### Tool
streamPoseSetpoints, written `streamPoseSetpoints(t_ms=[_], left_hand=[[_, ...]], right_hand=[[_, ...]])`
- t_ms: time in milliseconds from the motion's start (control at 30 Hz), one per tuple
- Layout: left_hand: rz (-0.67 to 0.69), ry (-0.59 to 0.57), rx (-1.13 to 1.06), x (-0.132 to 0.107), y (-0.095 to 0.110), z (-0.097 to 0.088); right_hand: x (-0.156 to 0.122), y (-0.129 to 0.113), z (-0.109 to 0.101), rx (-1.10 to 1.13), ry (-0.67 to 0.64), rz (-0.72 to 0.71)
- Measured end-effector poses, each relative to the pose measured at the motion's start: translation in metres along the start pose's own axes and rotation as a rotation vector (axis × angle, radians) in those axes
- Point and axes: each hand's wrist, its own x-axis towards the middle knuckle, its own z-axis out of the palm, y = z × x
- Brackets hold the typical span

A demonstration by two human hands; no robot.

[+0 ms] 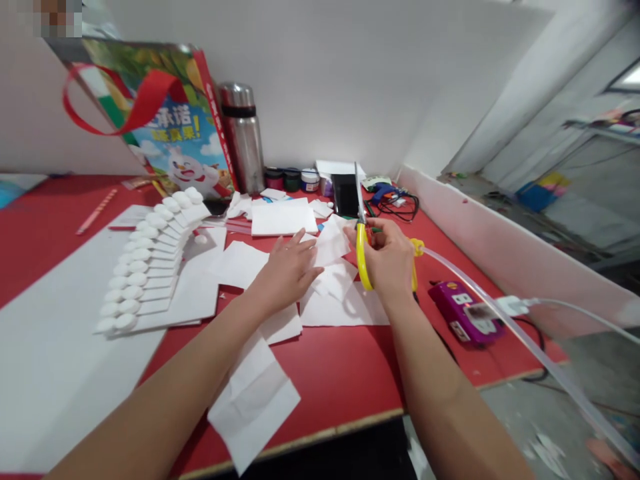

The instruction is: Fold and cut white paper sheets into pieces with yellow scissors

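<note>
- Table (345,373): red top, pale front edge crossing the bottom of the frame; open red surface at lower centre, between the forearms.
- Large sheet (65,340): white, fills the lower left; its right edge slants up toward the model.
- Ledge (500,233): white, bounds the table at right of frame.
- Bag (170,113): upright, upper left, red handle.
- Model (150,260): white, left of centre, fan of strips tipped with discs; well apart from the left hand.
- Flask (245,143): upright beside the bag.
- Left hand (290,270): centre; fingers extended, slightly parted, resting over loose papers; cannot tell whether they grip any.
- Right hand (393,257): right of centre, fingers curled round the scissors' handles.
- Scissors (363,257): right of centre, yellow handles, blades pointing to the top of the frame; blade opening cannot be told.
- Purple box (465,313): right, near the table's right edge; cables and clear tube (500,310) alongside narrow the room by the right forearm.
- Loose papers (253,400): centre, overlapping; lowest reaches the front edge.
- Phone (345,193): beyond the papers, partly behind the blades.
- Jars (293,180): small row, upper centre, right of the flask.
</note>
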Motion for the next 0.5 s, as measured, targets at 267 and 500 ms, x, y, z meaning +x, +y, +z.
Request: streamPoseSetpoints(t_ms=[267, 500], left_hand=[[-0.188, 0.471, -0.113, -0.003, -0.012, -0.014], [-0.217, 0.256, -0.293, 0.029, 0.006, 0.007]], right_hand=[[0.005, 0.011, 0.005, -0.167, -0.145, 0.091], [0.001, 0.014, 0.012, -0.076, -0.21, -0.004]])
